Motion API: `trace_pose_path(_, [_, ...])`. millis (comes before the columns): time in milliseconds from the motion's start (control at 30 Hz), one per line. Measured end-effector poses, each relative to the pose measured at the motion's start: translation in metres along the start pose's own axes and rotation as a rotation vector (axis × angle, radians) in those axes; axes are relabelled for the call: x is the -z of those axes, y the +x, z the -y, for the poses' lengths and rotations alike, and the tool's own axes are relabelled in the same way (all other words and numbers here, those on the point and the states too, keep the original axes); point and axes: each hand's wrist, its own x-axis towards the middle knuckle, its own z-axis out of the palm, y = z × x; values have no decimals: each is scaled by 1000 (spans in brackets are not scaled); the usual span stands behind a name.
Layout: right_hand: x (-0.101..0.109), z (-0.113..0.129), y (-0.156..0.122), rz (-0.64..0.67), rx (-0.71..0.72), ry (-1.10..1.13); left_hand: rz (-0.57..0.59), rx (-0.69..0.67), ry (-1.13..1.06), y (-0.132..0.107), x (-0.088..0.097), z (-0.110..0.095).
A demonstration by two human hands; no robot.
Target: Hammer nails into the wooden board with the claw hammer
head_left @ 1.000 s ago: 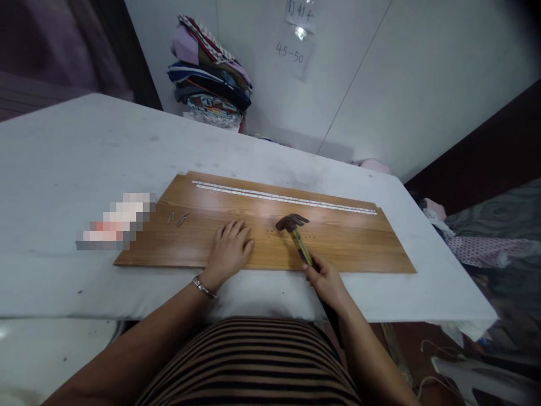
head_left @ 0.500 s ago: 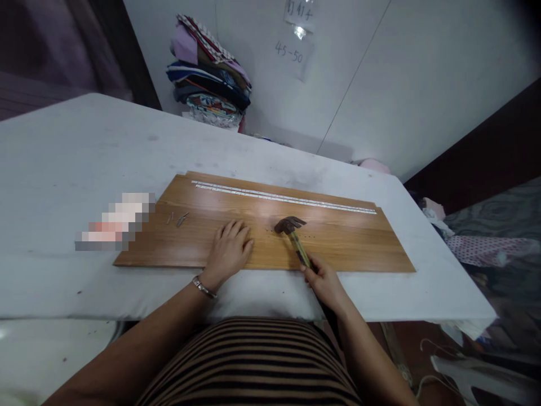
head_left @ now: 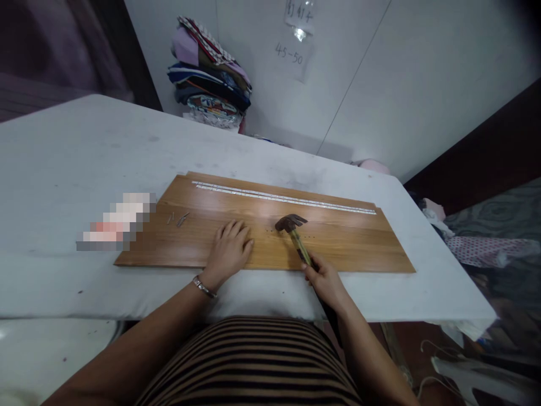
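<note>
My right hand [head_left: 324, 280] is wrapped round the handle of a claw hammer [head_left: 299, 247]. The hammer's rusty head is over the middle of a brown wooden board [head_left: 359, 242], its claw pointing right; whether it touches the wood I cannot tell. A row of small dark dots [head_left: 309, 237], perhaps nail heads or holes, runs across the board beside the hammer. Flat on the board, left of the hammer, lies my left hand [head_left: 230, 248] with its fingers stretched out and holding nothing. Several loose nails [head_left: 182, 219] rest near the board's left end.
Two thin white marked strips [head_left: 279, 197] lie along the board's far side. The board sits on a table with a white cover [head_left: 127, 152]. A pixelated item [head_left: 118, 223] is at its left end. Folded cloth [head_left: 211, 73] is stacked by the wall; a white chair [head_left: 469, 372] stands lower right.
The hammer head has shifted very slightly up and to the right in my right hand. My left hand has stayed flat in the same place.
</note>
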Motion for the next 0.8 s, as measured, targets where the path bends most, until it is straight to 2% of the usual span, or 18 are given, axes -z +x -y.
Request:
trace_pose_path(300, [-1, -6, -1, 18, -18, -10, -19, 8, -32, 0, 0, 0])
trace_pose_path(567, [2, -1, 2, -4, -11, -19, 14, 10, -24, 1, 3, -1])
trace_pose_path(800, [0, -3, 2, 16, -6, -25, -15, 10, -37, 0, 2, -2])
